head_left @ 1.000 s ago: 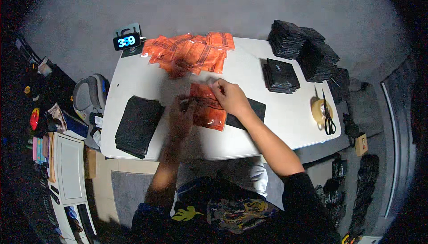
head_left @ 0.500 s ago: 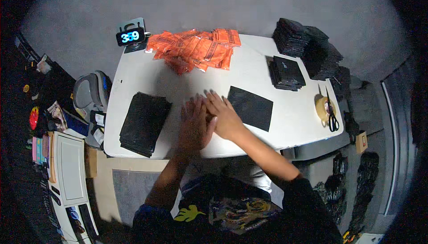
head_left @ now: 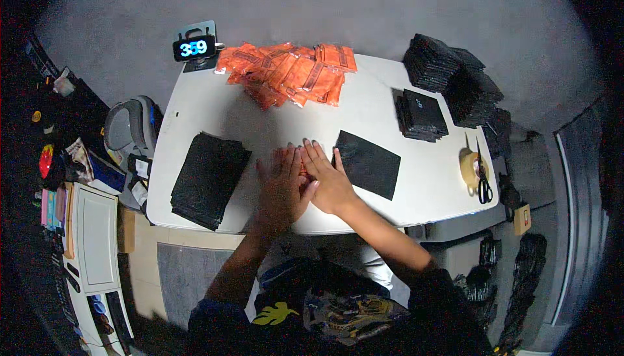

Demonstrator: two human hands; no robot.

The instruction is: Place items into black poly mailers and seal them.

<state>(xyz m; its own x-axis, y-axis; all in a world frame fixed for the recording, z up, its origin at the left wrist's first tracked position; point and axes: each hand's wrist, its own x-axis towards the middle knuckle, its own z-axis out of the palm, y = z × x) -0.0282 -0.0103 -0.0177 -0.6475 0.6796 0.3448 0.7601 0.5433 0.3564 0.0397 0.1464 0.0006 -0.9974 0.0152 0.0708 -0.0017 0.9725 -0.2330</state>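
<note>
Done, by appearance: black parcels (head_left: 429, 63), piled at far right; smaller parcel stack (head_left: 422, 115) nearer. Left, seemingly: orange-packet heap (head_left: 292, 73), far edge; black mailing bags (head_left: 211, 177), stacked at left; single black bag (head_left: 368, 165), right of the hands, not yet filled. Under work: one orange packet (head_left: 303, 171) — mostly hidden — beneath both hands' fingers. Left hand (head_left: 281, 184): flat, fingers nearly together. Right hand (head_left: 329, 184): flat, outer finger spread — no pinch.

Packets (head_left: 292, 73) are lying along the worktop's (head_left: 370, 112) far edge, right of a phone (head_left: 194, 48), stacks (head_left: 432, 63) crowding the far right corner. Toward the near edge, one packet (head_left: 303, 173) is lying between a left stack (head_left: 209, 180) and a sheet (head_left: 368, 164); scissors (head_left: 485, 191) are sitting by the right edge.
</note>
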